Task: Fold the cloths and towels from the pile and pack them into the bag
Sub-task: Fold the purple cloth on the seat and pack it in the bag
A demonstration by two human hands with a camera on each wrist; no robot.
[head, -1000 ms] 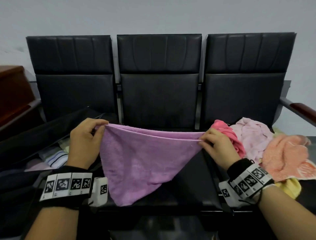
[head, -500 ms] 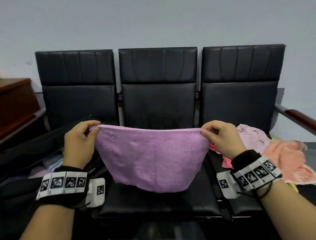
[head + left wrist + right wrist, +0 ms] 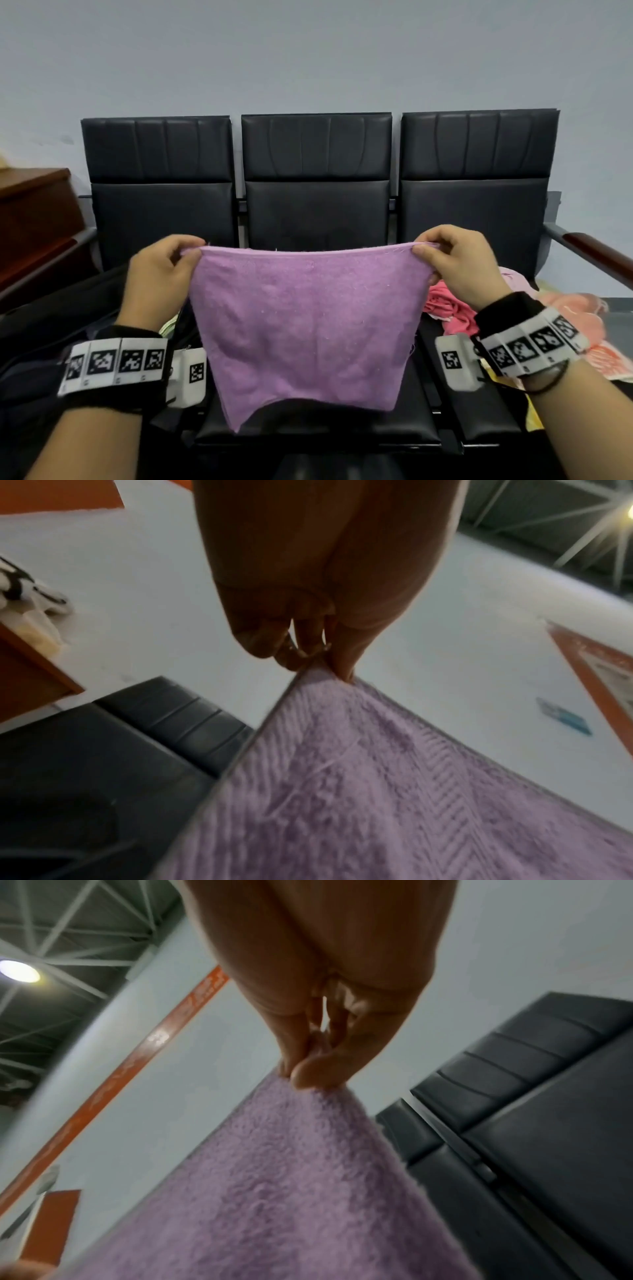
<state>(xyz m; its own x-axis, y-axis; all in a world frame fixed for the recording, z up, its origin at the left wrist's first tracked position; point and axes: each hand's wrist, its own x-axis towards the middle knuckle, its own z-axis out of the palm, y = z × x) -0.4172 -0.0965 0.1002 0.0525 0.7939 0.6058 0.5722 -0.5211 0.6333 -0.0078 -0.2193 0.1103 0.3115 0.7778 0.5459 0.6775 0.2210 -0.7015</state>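
Meanwhile both hands, left (image 3: 161, 274) and right (image 3: 462, 265), pinch the unfolded towel (image 3: 305, 325) by its top corners, with the pile (image 3: 455, 308) right of it still waiting.

Towel (image 3: 305, 318) hangs before the middle seat (image 3: 317, 425), pile (image 3: 561, 329) right.

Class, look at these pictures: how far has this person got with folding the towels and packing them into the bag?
Done: some folded cloth seems to lie in the black bag on the left seat. In hand: the left hand and right hand pinch the top corners of a purple towel, hanging spread out and unfolded over the middle seat. Left: fold and pack it, then the pink pile on the right seat.
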